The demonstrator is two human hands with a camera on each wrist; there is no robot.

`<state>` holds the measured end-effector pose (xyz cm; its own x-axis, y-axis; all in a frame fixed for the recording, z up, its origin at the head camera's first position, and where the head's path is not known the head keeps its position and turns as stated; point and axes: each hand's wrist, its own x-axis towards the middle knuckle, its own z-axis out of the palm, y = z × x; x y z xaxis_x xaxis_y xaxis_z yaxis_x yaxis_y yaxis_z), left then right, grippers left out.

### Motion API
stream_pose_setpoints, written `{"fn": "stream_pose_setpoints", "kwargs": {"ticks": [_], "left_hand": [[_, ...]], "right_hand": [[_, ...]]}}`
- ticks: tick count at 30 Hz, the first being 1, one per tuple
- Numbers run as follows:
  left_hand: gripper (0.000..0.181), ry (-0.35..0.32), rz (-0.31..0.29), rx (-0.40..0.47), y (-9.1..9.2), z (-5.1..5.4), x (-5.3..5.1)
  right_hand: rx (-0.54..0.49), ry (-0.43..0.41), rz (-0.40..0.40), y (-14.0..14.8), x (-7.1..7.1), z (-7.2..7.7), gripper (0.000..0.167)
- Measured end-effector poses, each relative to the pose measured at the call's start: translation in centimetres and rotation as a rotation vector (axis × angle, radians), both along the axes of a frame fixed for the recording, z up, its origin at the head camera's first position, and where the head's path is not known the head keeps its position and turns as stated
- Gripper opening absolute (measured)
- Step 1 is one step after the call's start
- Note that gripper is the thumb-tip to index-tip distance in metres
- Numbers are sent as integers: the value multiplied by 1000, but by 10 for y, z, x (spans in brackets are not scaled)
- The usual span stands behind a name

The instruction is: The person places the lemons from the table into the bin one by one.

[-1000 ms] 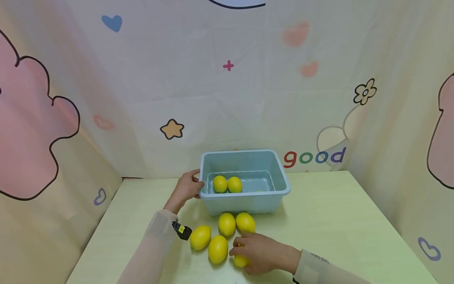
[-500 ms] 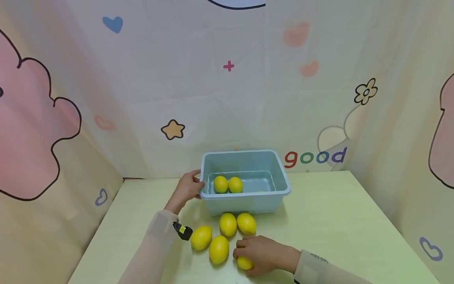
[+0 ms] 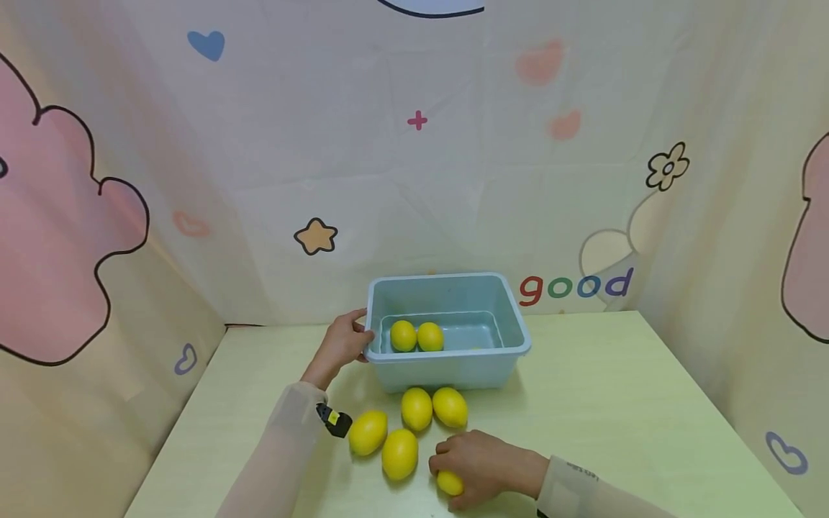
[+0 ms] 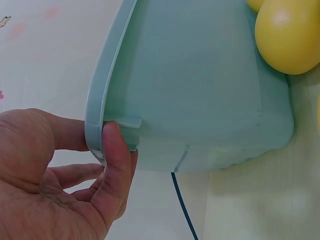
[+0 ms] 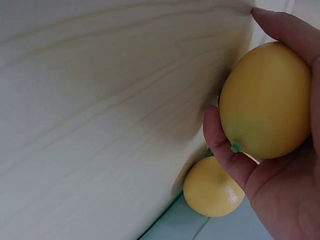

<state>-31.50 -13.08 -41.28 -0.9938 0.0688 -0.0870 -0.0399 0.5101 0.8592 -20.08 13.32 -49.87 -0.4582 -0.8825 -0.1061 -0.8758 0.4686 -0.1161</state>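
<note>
Head view: the right hand (image 3: 482, 464) curls round a glossy yellow oval lemon (image 3: 450, 483) low at the pale wood-grain surface (image 3: 583, 403), beside four loose yellow lemons (image 3: 399, 455) before a pale-blue rectangular plastic bin (image 3: 447, 370).

Left wrist view: the left hand (image 4: 65, 180) pinches the bin's rim.

Right wrist view: finger and thumb cup the lemon; grasping seems in hand, and the next move likely calls for a secure lift.

We see pale wood-grain table (image 3: 596, 410). Toward its twelve o'clock, we have light-blue bin (image 3: 447, 370) standing upright. At bin's six to seven o'clock, we count four yellow lemons (image 3: 417, 409) lying loose.
</note>
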Motion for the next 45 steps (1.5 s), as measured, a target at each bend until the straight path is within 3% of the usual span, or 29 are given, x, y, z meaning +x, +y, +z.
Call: {"fn": "stream_pose_setpoints", "kwargs": {"ticks": [16, 27, 45], "left_hand": [[58, -7, 3, -5, -2, 0, -1], [57, -3, 1, 12, -2, -1, -1], [58, -16, -1, 8, 0, 0, 0]], "right_hand": [[8, 8, 17, 0, 4, 12, 28], [-3, 71, 1, 2, 10, 47, 27], [-50, 71, -125, 16, 3, 107, 29]]}}
